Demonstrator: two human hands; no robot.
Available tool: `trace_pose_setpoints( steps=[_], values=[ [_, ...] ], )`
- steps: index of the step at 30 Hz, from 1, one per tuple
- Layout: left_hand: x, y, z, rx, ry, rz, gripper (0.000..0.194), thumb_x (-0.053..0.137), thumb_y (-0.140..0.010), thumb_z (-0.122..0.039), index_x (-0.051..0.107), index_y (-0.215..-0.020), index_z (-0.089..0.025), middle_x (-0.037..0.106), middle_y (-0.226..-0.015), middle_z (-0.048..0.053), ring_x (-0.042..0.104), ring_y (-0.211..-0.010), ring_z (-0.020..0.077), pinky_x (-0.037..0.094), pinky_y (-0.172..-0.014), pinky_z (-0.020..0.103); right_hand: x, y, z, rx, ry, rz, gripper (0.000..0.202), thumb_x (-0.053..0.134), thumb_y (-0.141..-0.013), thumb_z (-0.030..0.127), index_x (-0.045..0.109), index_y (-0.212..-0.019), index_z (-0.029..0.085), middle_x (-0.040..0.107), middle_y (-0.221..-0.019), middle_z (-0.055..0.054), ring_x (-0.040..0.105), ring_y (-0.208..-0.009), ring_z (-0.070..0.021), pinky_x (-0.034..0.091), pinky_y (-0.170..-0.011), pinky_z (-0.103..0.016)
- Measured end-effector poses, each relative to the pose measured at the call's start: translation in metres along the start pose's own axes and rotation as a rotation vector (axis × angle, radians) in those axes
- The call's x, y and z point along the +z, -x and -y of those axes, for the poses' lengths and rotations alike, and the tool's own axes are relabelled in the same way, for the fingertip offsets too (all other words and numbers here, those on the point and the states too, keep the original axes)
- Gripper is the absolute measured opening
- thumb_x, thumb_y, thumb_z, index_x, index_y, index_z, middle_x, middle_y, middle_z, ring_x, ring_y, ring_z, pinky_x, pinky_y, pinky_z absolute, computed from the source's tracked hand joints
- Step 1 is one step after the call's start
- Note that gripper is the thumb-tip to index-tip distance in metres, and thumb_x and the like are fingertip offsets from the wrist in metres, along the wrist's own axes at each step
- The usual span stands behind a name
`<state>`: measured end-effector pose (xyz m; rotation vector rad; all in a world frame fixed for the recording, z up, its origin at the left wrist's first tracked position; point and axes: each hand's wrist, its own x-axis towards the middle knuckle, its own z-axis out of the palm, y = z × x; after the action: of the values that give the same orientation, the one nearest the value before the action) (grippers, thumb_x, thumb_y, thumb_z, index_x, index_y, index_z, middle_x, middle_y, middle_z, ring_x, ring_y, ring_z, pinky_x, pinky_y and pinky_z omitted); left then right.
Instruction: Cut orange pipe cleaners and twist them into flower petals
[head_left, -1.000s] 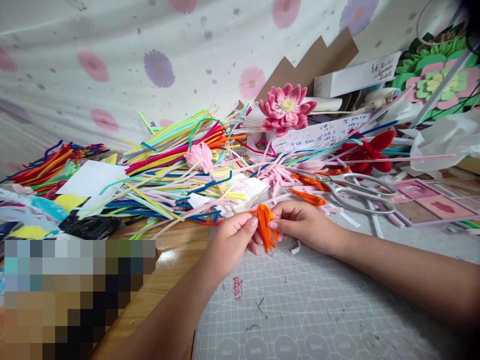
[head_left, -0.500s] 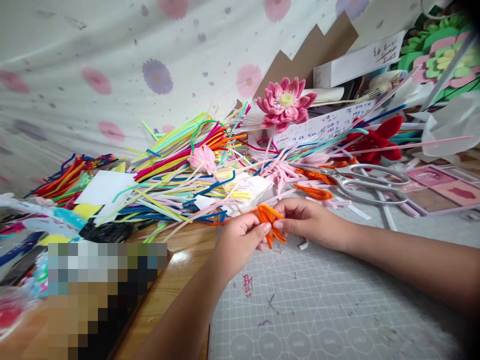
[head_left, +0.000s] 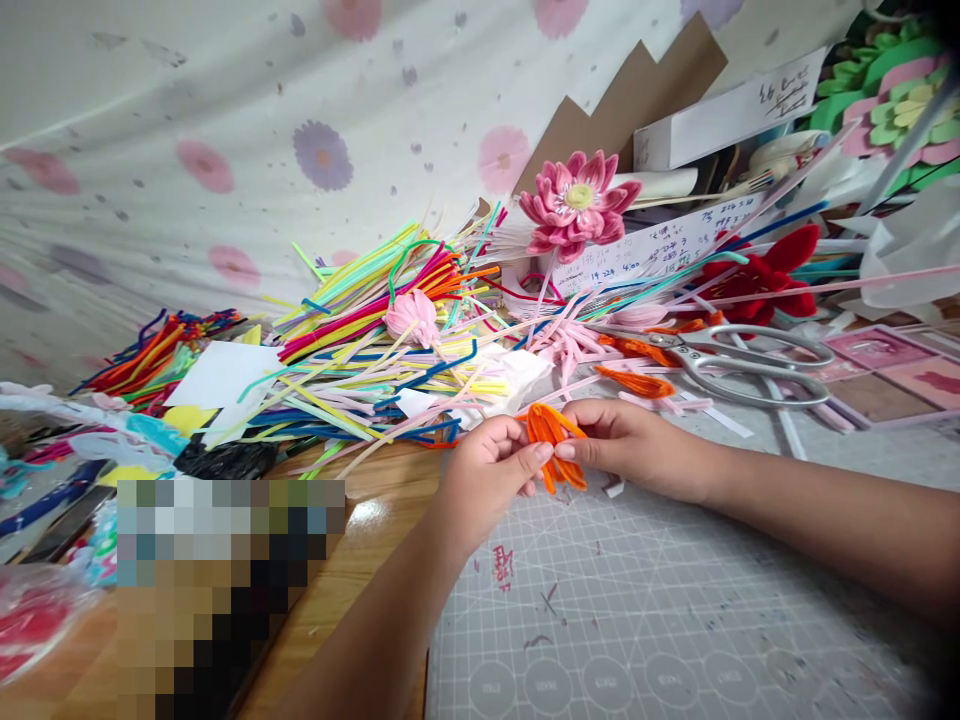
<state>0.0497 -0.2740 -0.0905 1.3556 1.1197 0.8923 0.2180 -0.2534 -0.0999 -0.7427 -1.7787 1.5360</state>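
Fuzzy fibre was shown on orange pipe-cleaner loops (head_left: pixel 546 425), smooth metal on scissors (head_left: pixel 684 349), glossy wood on the tabletop (head_left: pixel 360 545).

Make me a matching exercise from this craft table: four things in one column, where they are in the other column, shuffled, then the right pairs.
Things
1. Orange fuzzy looped bundle
2. Silver metal scissors
3. Pink fuzzy many-petalled flower
4. Grey gridded cutting mat

Places
A. In the picture, just below the jagged brown cardboard
B. Lying flat, with light wooden tabletop past its left edge
C. Beside the pink-and-brown panelled palette
D. Pinched by the left hand and the right hand

Pairs
1-D
2-C
3-A
4-B
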Motion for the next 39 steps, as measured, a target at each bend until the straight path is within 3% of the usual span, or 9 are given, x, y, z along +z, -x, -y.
trace_pose_setpoints(
  steps=[8, 13, 21, 29, 35, 39],
  values=[
    [0.0031, 0.0021, -0.0027, 0.001, -0.002, 0.030, 0.011, 0.056, -0.072, -0.024, 0.052, -0.075, -0.014, 0.053, -0.056, -0.004, 0.049, -0.048, 0.0064, 0.040, -0.050, 0.019, 0.0003, -0.0008, -0.0025, 0.080, -0.047, -0.013, 0.031, 0.057, -0.074, 0.043, 0.053, -0.068, 0.013, 0.047, -0.060, 0.001, 0.039, -0.051, -0.0077, 0.028, -0.044, -0.020],
    [0.0038, 0.0030, -0.0025, -0.011, -0.049, 0.034, 0.009, 0.051, -0.074, -0.022, 0.052, -0.069, -0.014, 0.051, -0.055, -0.004, 0.050, -0.051, 0.0072, 0.041, -0.053, 0.020, 0.0020, 0.0006, -0.0012, 0.097, -0.104, 0.009, 0.026, 0.055, -0.076, 0.037, 0.051, -0.065, 0.013, 0.044, -0.054, 0.004, 0.035, -0.045, -0.0052, 0.025, -0.039, -0.018],
    [0.0032, 0.0033, -0.0016, -0.038, -0.013, 0.044, 0.012, 0.053, -0.074, -0.027, 0.052, -0.072, -0.015, 0.053, -0.062, -0.003, 0.050, -0.053, 0.0071, 0.040, -0.048, 0.018, 0.0040, 0.0006, 0.0012, 0.072, -0.075, -0.017, 0.019, 0.056, -0.075, 0.031, 0.052, -0.068, 0.014, 0.046, -0.057, 0.004, 0.039, -0.047, -0.0058, 0.029, -0.041, -0.018],
    [0.0030, 0.0027, -0.0020, -0.053, 0.034, 0.041, 0.015, 0.058, -0.070, -0.027, 0.052, -0.073, -0.014, 0.052, -0.062, -0.003, 0.049, -0.052, 0.0068, 0.041, -0.047, 0.018, 0.0028, 0.0003, -0.0005, 0.028, -0.083, -0.009, 0.014, 0.057, -0.075, 0.027, 0.056, -0.077, 0.014, 0.053, -0.074, 0.000, 0.048, -0.066, -0.0100, 0.038, -0.060, -0.021],
    [0.0037, 0.0037, -0.0023, -0.048, 0.052, 0.071, 0.017, 0.058, -0.069, -0.023, 0.055, -0.083, -0.015, 0.056, -0.067, -0.001, 0.051, -0.054, 0.0083, 0.040, -0.048, 0.020, 0.0027, 0.0017, -0.0028, 0.054, -0.098, 0.005, 0.014, 0.057, -0.075, 0.027, 0.052, -0.076, 0.014, 0.050, -0.068, 0.002, 0.044, -0.057, -0.0076, 0.034, -0.049, -0.019],
    [0.0030, 0.0034, -0.0022, -0.029, 0.048, 0.063, 0.016, 0.060, -0.068, -0.025, 0.054, -0.078, -0.014, 0.056, -0.068, -0.001, 0.051, -0.056, 0.0081, 0.040, -0.050, 0.020, 0.0034, 0.0019, -0.0020, 0.073, -0.158, 0.001, 0.015, 0.058, -0.074, 0.026, 0.049, -0.076, 0.015, 0.048, -0.063, 0.005, 0.040, -0.050, -0.0053, 0.030, -0.045, -0.017]
  ],
)
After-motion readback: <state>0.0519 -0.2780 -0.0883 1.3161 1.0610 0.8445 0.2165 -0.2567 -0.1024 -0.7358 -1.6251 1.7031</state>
